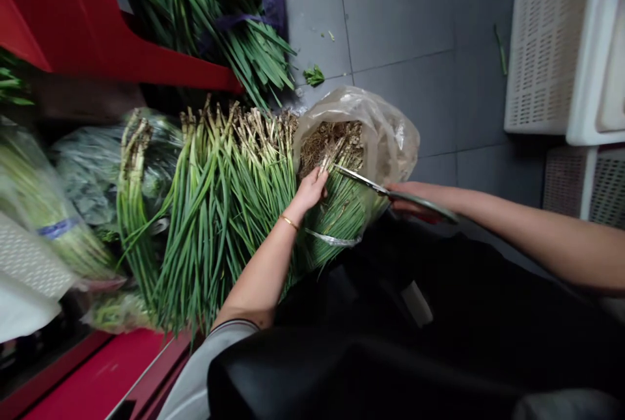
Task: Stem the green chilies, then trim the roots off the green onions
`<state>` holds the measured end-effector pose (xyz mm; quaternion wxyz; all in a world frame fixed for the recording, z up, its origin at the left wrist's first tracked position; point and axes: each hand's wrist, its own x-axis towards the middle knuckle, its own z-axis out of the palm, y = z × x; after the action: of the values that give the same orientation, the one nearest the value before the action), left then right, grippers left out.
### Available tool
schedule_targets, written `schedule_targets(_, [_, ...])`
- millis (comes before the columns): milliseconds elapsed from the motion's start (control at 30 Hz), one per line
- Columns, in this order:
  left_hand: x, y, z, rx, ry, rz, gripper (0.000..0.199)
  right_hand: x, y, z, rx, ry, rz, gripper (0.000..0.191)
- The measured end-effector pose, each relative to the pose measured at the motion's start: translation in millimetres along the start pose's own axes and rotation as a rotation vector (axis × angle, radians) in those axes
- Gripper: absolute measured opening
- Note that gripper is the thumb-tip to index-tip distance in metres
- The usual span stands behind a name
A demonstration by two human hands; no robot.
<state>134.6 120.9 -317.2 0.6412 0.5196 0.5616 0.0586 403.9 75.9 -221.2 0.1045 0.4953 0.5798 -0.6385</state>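
Note:
My left hand point(312, 189) is closed round the pale root ends of a few green onions at the mouth of a plastic bag point(385, 124). In my right hand point(413, 197) is a knife or pair of scissors point(362, 179), its metal blade pointing left to the held stalks; the exact tool is hard to make out. Inside the bag lie brown roots point(319, 146) and more green onions point(344, 205). A wide row of green onions point(215, 192) lies left of my left hand, root ends toward the top.
A red plastic stool or crate point(170, 68) stands at upper left, with leafy greens point(263, 55) beside it. Wrapped vegetables point(112, 166) lie at left. White baskets point(541, 49) stand at right on grey floor tiles point(400, 10). A leaf scrap point(313, 75) lies there.

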Motion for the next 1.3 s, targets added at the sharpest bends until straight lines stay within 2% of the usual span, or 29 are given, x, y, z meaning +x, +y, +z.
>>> schedule_targets(100, [-16, -2, 0.7, -0.087, -0.083, -0.041, 0.044, 3, 2, 9, -0.049, -0.025, 0.078, 0.004])
schedule_targets(200, [-20, -2, 2.8, -0.114, -0.14, -0.031, 0.048, 11, -9, 2, -0.057, -0.025, 0.141, 0.005])
schedule_targets(333, [-17, 1, 3.4, -0.111, -0.174, -0.005, 0.05, 21, -21, -9, -0.172, -0.033, 0.106, 0.009])
schedule_targets(433, [-16, 2, 3.2, -0.118, -0.196, 0.015, 0.052, 24, -17, -9, -0.321, 0.028, 0.115, 0.017])
schedule_targets(533, [-13, 0, 5.6, -0.112, -0.221, 0.02, 0.052, 23, -2, -6, -0.441, 0.111, 0.138, 0.022])
schedule_targets(600, [-6, -1, 10.0, -0.064, -0.184, 0.005, 0.049, 22, 9, -7, -0.435, 0.165, 0.165, 0.024])
schedule_targets(633, [0, -1, 13.3, -0.004, -0.118, 0.007, 0.046, 22, 15, -8, -0.414, 0.199, 0.177, 0.024])
schedule_targets(733, [25, 1, 27.2, 0.296, 0.179, 0.021, 0.038, 20, 24, -14, -0.326, 0.292, 0.237, 0.022])
schedule_targets(800, [45, 2, 37.0, 0.491, 0.272, -0.028, 0.046, 19, 24, -15, -0.223, 0.3, 0.272, 0.021])
schedule_targets(900, [72, 1, 42.0, 0.626, 0.234, -0.163, 0.051, 18, 15, -14, -0.02, 0.274, 0.279, 0.019])
schedule_targets(1000, [83, -5, 28.7, 0.529, 0.117, -0.231, 0.049, 17, 9, -13, 0.098, 0.269, 0.302, 0.018])
schedule_targets(1100, [65, -13, 3.2, 0.212, 0.06, -0.213, 0.046, 17, 11, -18, 0.012, 0.296, 0.262, 0.017])
schedule_targets(1200, [25, -17, -22.7, -0.097, 0.133, -0.185, 0.05, 14, 20, -20, -0.177, 0.258, 0.093, 0.017])
schedule_targets(1300, [-9, -16, -37.5, -0.205, 0.198, -0.169, 0.052, 11, 26, -15, -0.268, 0.136, -0.02, 0.018])
